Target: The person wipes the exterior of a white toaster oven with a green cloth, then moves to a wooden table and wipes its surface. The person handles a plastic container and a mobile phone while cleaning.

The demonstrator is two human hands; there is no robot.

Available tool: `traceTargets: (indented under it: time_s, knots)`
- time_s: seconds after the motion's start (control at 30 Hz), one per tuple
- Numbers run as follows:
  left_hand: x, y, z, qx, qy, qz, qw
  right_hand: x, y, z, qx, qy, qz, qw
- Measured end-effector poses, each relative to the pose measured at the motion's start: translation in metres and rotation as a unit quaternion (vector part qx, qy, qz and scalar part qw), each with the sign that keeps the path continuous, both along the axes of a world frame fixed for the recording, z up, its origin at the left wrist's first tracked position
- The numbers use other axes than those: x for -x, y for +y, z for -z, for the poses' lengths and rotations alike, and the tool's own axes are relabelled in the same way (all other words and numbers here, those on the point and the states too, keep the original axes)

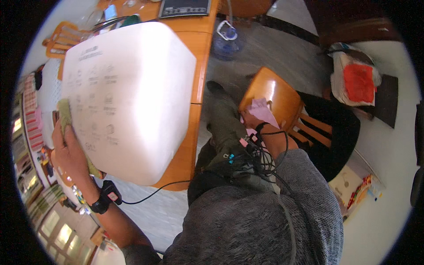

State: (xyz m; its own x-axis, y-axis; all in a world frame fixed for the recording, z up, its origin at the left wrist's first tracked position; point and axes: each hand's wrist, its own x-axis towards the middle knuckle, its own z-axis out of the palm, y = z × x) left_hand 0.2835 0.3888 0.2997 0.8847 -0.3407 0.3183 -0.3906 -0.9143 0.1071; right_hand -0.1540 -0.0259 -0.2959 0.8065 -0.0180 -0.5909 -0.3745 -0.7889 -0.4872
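A large white box-shaped appliance (132, 99) with rounded corners stands on a wooden table (198, 66); its top bears printed icons and writing. My left hand (68, 150) is at its left side, holding a yellow-green cloth (64, 112) against the edge. Part of that cloth is hidden behind the hand. My right hand (252, 120) is low over the seat of a wooden chair (275, 87), its fingers curled at a pink cloth (263, 109). Black cables (265, 159) hang about the right wrist, and a strap with a small black device (111, 193) is on the left.
A blue water jug (227, 43) with a white handle stands on the dark floor beyond my leg. A black panel device (185, 8) lies at the table's far end. Another wooden chair (63, 39) is at the far left. A red-and-white bag (357, 82) rests by the right wall.
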Motion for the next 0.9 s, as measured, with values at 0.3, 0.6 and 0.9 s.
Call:
traceTargets:
  time_s: [0.3, 0.6, 0.9]
  knots:
    - [0.004, -0.005, 0.003, 0.049, 0.011, 0.025, 0.998, 0.044, -0.053, -0.051, 0.136, 0.156, 0.016, 0.978]
    - [-0.003, -0.007, 0.009, 0.068, 0.001, 0.05, 0.996, 0.108, -0.186, -0.144, 0.367, 0.162, 0.199, 0.894]
    - [0.005, -0.012, 0.003, 0.066, -0.002, 0.06, 0.996, 0.095, -0.229, -0.152, 0.447, 0.241, -0.008, 0.861]
